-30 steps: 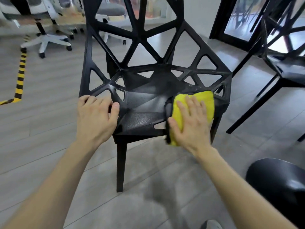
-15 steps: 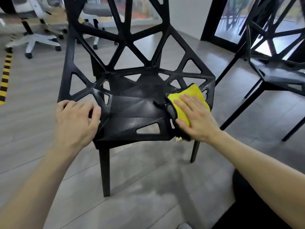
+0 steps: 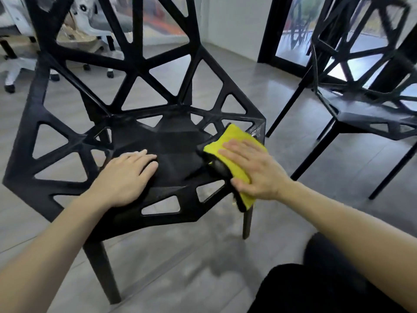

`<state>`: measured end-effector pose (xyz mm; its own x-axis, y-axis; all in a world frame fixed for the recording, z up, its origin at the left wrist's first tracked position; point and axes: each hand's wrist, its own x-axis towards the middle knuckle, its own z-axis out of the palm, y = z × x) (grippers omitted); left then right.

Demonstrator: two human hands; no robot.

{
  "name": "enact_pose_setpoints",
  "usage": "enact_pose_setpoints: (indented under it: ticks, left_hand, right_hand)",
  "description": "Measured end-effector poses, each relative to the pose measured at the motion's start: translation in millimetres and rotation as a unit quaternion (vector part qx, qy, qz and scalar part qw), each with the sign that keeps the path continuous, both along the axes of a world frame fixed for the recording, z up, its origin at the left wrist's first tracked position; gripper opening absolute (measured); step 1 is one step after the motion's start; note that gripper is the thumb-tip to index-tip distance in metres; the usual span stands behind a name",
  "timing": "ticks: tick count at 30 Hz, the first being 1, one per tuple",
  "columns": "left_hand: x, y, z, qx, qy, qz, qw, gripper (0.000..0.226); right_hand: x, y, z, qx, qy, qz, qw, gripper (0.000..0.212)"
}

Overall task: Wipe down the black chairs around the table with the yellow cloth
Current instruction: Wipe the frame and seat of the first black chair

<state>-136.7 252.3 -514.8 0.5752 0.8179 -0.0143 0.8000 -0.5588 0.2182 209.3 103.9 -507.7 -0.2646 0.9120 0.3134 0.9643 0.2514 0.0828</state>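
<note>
Yellow cloth (image 3: 234, 152) is pressed flat against the black chair (image 3: 176, 159) seat's right edge by the right hand (image 3: 255, 168), fingers straight. Left hand (image 3: 126, 175) is laid flat on the seat, fingers relaxed. Bare floor (image 3: 180, 263) is seen before the front edge.

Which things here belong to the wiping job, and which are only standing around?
Job: yellow cloth; black chair being wiped; right hand pressing the cloth; left hand resting on the seat; second black chair.
Standing around: white office chairs; dark door frame.

Matt plastic chair (image 3: 176, 163) (faintly textured); fuzzy cloth (image 3: 228, 141).
</note>
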Motion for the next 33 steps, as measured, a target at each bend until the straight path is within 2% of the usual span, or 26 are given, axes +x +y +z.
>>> enact_pose_setpoints:
  ticks: [2,4,7,10,12,14,16,18,20,21,23,25,27,30,33]
  left_hand:
    - [0,0,-6,0.013,0.005,0.0,1.0,0.093]
    - [4,-3,-6,0.022,0.015,0.002,1.0,0.092]
    - [5,-3,-4,0.014,0.025,-0.003,1.0,0.092]
    - [1,-5,-2,0.005,0.032,-0.017,0.999,0.098]
    - [-3,-4,-1,-0.003,0.031,-0.023,0.999,0.099]
    - [-2,-4,-1,0.001,0.025,-0.02,0.999,0.093]
    - [1,-7,-1,-0.002,0.026,-0.013,1.0,0.083]
    - [4,-10,0,-0.01,0.02,-0.01,1.0,0.081]
    - [4,-11,2,-0.012,0.013,-0.013,1.0,0.089]
    - [3,-11,2,-0.012,0.012,-0.015,1.0,0.094]
    - [1,-11,1,-0.011,0.015,-0.018,1.0,0.098]
    - [0,-11,0,0.002,0.027,-0.02,0.999,0.102]
    - [1,-12,0,0.011,0.039,-0.024,0.999,0.105]
    - [3,-15,3,0.006,0.026,-0.015,1.0,0.102]
    - [3,-23,14,-0.004,0.04,-0.018,0.999,0.1]
  right_hand:
    - [35,5,5,-0.004,-0.003,-0.058,0.998,0.071]
    - [26,7,2,-0.001,0.014,-0.068,0.998,0.07]
    - [-55,-3,-6,-0.037,0.052,0.002,0.998,0.074]
    - [-139,4,-4,-0.063,0.053,0.07,0.994,0.076]
    - [-155,11,-1,-0.066,0.054,0.078,0.993,0.076]
    - [-125,20,7,-0.111,0.072,0.092,0.987,0.076]
    - [-67,42,19,-0.155,0.08,0.046,0.984,0.078]
    - [-12,70,36,-0.166,0.017,-0.056,0.984,0.084]
    - [1,85,41,-0.174,-0.031,-0.108,0.978,0.089]
    - [-14,84,40,-0.183,-0.029,-0.104,0.977,0.084]
    - [-68,58,36,-0.207,0.044,-0.05,0.976,0.075]
    - [-112,24,28,-0.187,0.08,0.047,0.978,0.076]
    - [-116,22,28,-0.184,0.075,0.081,0.977,0.078]
    - [-82,78,35,-0.241,0.048,-0.006,0.969,0.079]
    - [-65,143,30,-0.264,-0.024,-0.113,0.958,0.086]
